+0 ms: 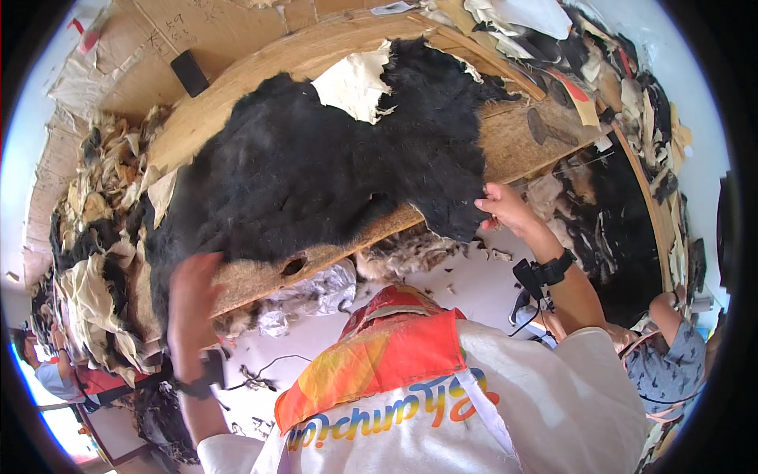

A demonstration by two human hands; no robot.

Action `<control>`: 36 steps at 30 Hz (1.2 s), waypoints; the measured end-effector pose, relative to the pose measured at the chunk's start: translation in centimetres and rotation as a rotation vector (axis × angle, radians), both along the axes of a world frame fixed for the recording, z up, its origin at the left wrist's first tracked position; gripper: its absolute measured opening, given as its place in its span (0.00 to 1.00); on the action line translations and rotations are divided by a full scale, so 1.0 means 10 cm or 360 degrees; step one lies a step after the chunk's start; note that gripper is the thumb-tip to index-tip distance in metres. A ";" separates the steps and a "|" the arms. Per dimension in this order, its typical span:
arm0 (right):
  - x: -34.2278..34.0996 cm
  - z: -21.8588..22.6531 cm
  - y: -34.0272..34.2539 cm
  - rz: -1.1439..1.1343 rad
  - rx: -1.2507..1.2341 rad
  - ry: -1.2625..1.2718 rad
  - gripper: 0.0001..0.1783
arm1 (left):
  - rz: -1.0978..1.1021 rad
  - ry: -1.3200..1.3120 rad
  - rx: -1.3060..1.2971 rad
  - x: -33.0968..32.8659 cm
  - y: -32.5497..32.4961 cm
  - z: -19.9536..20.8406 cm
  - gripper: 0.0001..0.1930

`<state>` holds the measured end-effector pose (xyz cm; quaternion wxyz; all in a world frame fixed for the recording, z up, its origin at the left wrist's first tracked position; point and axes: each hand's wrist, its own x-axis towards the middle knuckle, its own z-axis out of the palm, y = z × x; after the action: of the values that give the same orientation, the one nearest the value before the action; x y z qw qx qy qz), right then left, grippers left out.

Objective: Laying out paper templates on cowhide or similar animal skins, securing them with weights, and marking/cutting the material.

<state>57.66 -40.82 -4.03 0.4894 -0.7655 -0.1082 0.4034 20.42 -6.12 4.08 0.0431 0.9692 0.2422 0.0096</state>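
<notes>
A large black fur hide point(316, 166) lies spread across the wooden board, fur side up, its lower edge hanging over the front at the left. A cream bare patch of skin point(355, 83) shows at its far edge. My right hand point(512, 209) is at the hide's right edge, thumb and fingers closed on the fur's border. Smeared by motion, my left hand point(193, 291) is over the hide's near left part; its fingers are too blurred to read. Each wrist wears a black strap-on device.
The wooden board point(513, 146) bears a hammer point(549, 130) at right. A dark flat rectangle point(189, 73) lies on cardboard at far left. Fur scraps point(95, 292) pile up on the left, more on the right. One person point(667, 351) is at lower right, another point(59, 371) at lower left.
</notes>
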 end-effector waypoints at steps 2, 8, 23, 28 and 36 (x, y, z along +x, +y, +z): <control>-0.01 -0.05 -0.07 -0.0027 -0.0003 0.0016 0.11 | -0.0246 -0.0163 -0.0710 0.61 -0.58 -0.14 0.21; -0.05 -0.07 0.02 0.0038 0.0114 0.0012 0.11 | -0.0443 -0.0535 -0.0083 1.46 -1.19 -0.85 0.20; 0.35 0.08 -0.42 0.1748 -0.0278 -0.0124 0.09 | -0.0319 0.0494 -0.1024 1.23 -1.22 -0.39 0.08; 1.25 0.53 0.28 0.1140 0.0231 -0.0952 0.07 | 0.0149 -0.0261 -0.0913 1.92 -1.48 -0.18 0.10; 2.52 -0.08 1.11 0.0648 -0.0499 -0.2564 0.11 | 0.0135 -0.0318 -0.0588 2.42 -1.31 -0.46 0.27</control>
<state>82.86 -29.74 -4.81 0.0685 -0.8439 -0.5026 -0.1749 44.57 -19.20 -0.55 0.2435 0.9280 0.2748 0.0629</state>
